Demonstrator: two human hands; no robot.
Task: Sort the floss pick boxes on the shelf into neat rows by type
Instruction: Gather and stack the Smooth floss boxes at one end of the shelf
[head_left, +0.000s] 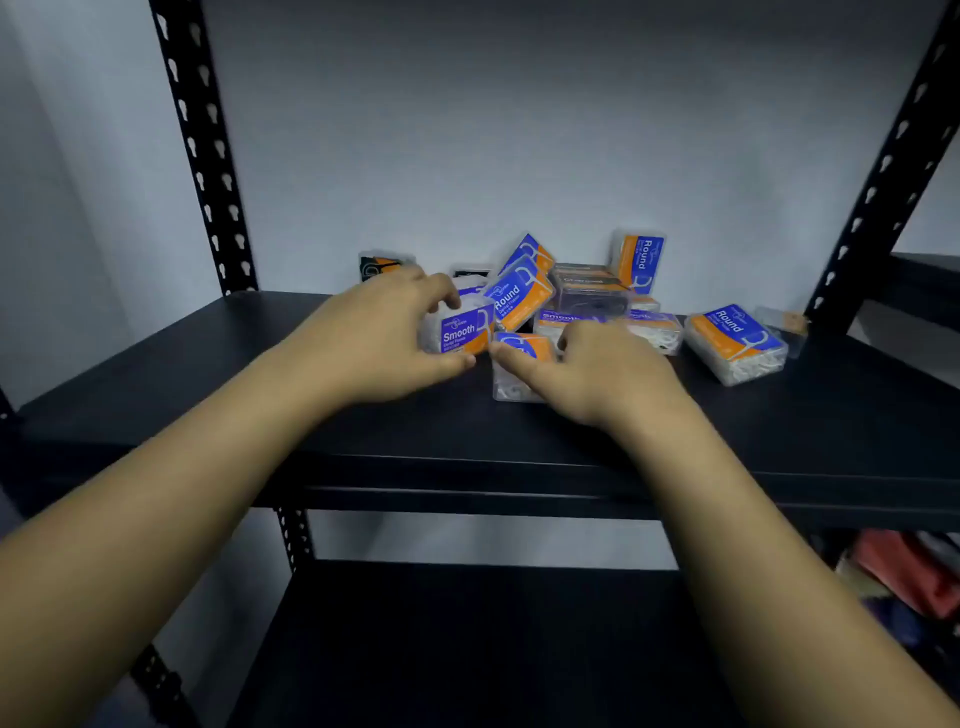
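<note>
A jumbled pile of clear floss pick boxes with blue and orange labels lies on the black shelf (208, 384). My left hand (384, 332) grips a box marked Smooth (462, 332), thumb below it and fingers over its top. My right hand (587, 369) rests on a clear box with an orange label (519, 364) right next to it. Behind them lean boxes marked Round (519, 299), a dark Charcoal box (592, 291) and an upright Round box (641, 260). Another Round box (735, 340) lies apart at the right.
Black perforated uprights stand at the back left (202, 156) and back right (883, 171). A dark-labelled box (382, 265) stands by the wall behind my left hand. A small clear box (784, 325) sits at the far right. A lower shelf (467, 649) lies beneath; colourful items (904, 582) at lower right.
</note>
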